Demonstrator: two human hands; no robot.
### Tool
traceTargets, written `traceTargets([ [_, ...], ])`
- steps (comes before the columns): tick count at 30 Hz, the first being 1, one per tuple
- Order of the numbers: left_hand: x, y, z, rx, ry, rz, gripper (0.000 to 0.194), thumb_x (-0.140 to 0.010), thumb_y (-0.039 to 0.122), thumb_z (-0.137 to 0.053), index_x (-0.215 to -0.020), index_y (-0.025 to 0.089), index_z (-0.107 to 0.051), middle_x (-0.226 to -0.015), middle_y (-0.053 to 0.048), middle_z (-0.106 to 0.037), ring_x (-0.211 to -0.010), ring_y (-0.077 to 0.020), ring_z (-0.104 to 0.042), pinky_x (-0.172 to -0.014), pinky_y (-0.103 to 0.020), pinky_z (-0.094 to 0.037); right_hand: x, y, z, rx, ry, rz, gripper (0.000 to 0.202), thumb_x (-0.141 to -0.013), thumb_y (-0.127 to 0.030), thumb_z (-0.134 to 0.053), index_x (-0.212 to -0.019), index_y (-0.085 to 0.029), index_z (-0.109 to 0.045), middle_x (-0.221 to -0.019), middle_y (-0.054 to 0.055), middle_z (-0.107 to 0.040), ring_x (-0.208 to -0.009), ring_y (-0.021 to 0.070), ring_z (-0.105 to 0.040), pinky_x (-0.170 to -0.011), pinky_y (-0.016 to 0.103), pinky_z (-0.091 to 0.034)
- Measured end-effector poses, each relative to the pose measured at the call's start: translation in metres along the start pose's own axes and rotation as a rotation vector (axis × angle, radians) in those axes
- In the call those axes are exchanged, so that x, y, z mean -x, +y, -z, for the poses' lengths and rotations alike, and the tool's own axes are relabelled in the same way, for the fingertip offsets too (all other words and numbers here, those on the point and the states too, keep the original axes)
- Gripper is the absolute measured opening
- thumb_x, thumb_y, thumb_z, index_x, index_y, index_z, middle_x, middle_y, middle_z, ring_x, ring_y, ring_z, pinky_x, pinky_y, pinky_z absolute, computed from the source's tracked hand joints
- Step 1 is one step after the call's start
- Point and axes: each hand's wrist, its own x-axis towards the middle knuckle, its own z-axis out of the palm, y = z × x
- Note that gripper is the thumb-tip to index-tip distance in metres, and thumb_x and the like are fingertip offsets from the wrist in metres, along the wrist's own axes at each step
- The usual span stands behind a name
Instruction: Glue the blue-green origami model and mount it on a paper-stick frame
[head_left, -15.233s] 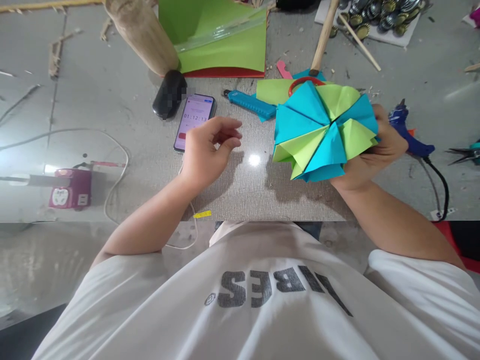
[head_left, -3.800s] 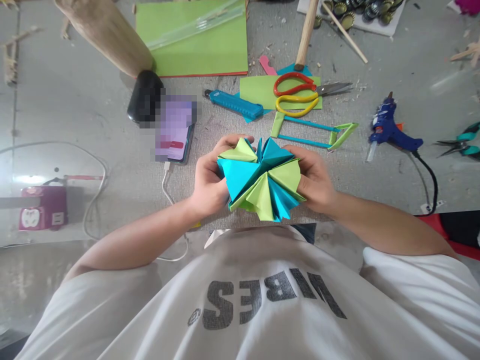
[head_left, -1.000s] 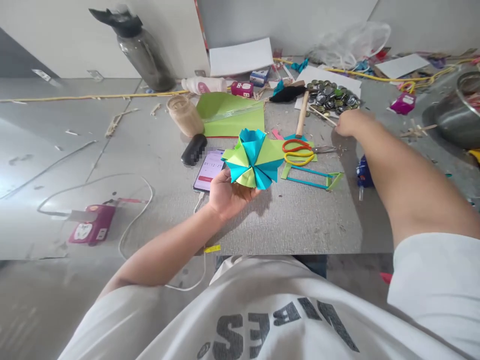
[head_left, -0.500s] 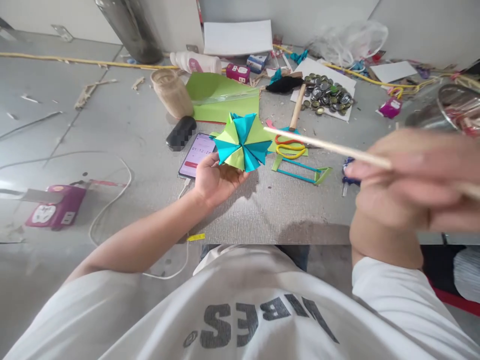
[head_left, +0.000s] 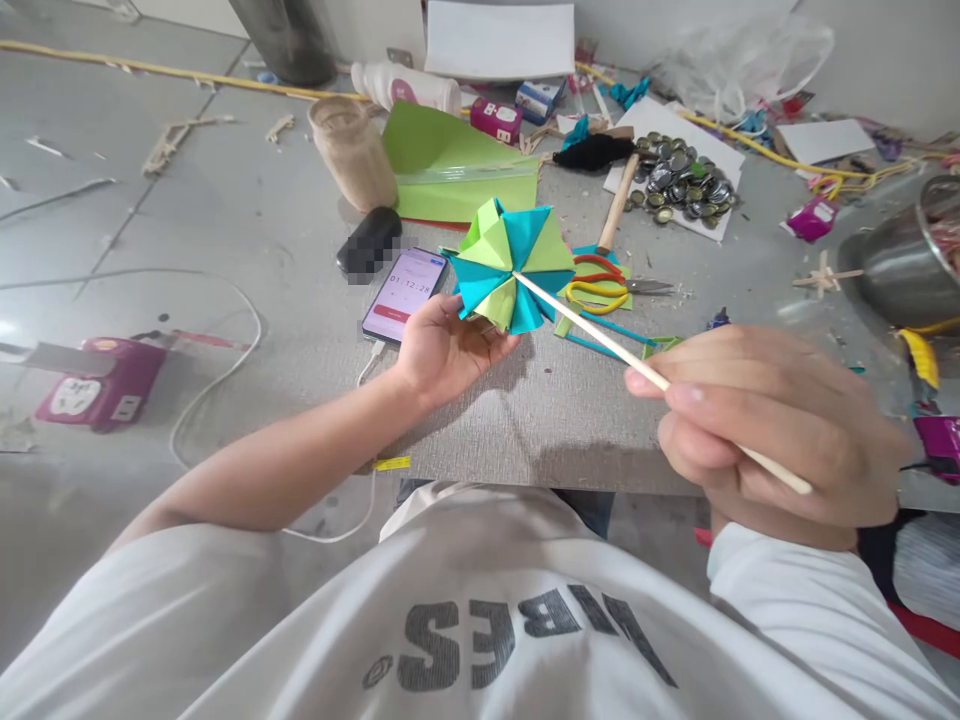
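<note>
A folded paper ornament (head_left: 536,240) in blue and lime green, with wedge-shaped panels meeting at its middle, is held up by my left hand (head_left: 450,350). The fingers curl beneath it, partly hidden. Between thumb and fingers, my right hand (head_left: 780,430) pinches a thin wooden stick (head_left: 585,325). The stick's far tip is at the centre of the ornament; whether it enters a hole there I cannot tell. Scissors (head_left: 600,295) with yellow and red handles lie behind the stick, near a blue and green paper frame (head_left: 615,330). A phone (head_left: 405,295) showing a timer rests left of the ornament.
Green paper sheets (head_left: 465,180), a jar (head_left: 352,155) and a dark case (head_left: 371,240) stand behind. A hammer (head_left: 618,205) lies beside a heap of bottle caps (head_left: 686,180). A metal pot (head_left: 907,250) is at right, a purple power socket (head_left: 101,385) at left.
My right hand has come down and left, bringing the stick's tip from beside the ornament to its centre. The ornament appears slightly further right as the view has shifted.
</note>
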Motion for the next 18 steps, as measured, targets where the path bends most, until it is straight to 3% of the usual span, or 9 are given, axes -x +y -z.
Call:
traceTargets([
  [4, -0.002, -0.001, 0.003, -0.049, -0.021, -0.038, 0.002, -0.085, 0.024, -0.067, -0.087, 0.023, -0.068, -0.082, -0.005, -0.078, -0.071, -0.0211, -0.076, -0.076, -0.037, -0.074, 0.000, 0.006, 0.001, 0.013, -0.063, 0.000, 0.011, -0.106, -0.022, -0.082, -0.113, -0.019, -0.075, -0.097, 0.006, -0.084, -0.088, 0.0218, -0.086, -0.077, 0.039, -0.072],
  [9, -0.004, -0.001, 0.009, -0.051, -0.047, -0.085, 0.006, -0.079, 0.023, -0.067, -0.081, 0.025, -0.062, -0.078, -0.004, -0.072, -0.069, -0.0196, -0.071, -0.069, -0.033, -0.069, 0.002, 0.001, 0.000, 0.056, 0.012, 0.007, 0.010, -0.103, -0.010, -0.079, -0.106, -0.018, -0.074, -0.093, 0.005, -0.083, -0.087, 0.0198, -0.084, -0.078, 0.036, -0.070],
  [14, -0.006, -0.002, 0.011, -0.074, -0.073, -0.111, 0.006, -0.079, 0.025, -0.066, -0.085, 0.025, -0.065, -0.083, -0.004, -0.073, -0.071, -0.0198, -0.071, -0.070, -0.034, -0.068, 0.010, -0.009, -0.002, 0.117, 0.079, -0.114, 0.012, -0.110, -0.032, -0.080, -0.101, -0.027, -0.074, -0.097, 0.001, -0.087, -0.088, 0.0196, -0.085, -0.079, 0.038, -0.073],
  [18, -0.006, -0.002, 0.013, -0.115, -0.092, -0.134, 0.009, -0.082, 0.027, -0.066, -0.090, 0.025, -0.069, -0.089, -0.004, -0.078, -0.075, -0.0213, -0.074, -0.074, -0.036, -0.070, 0.015, 0.000, -0.003, 0.183, 0.155, -0.048, 0.013, -0.108, -0.027, -0.082, -0.097, -0.027, -0.074, -0.099, -0.001, -0.089, -0.089, 0.0184, -0.087, -0.077, 0.034, -0.075],
])
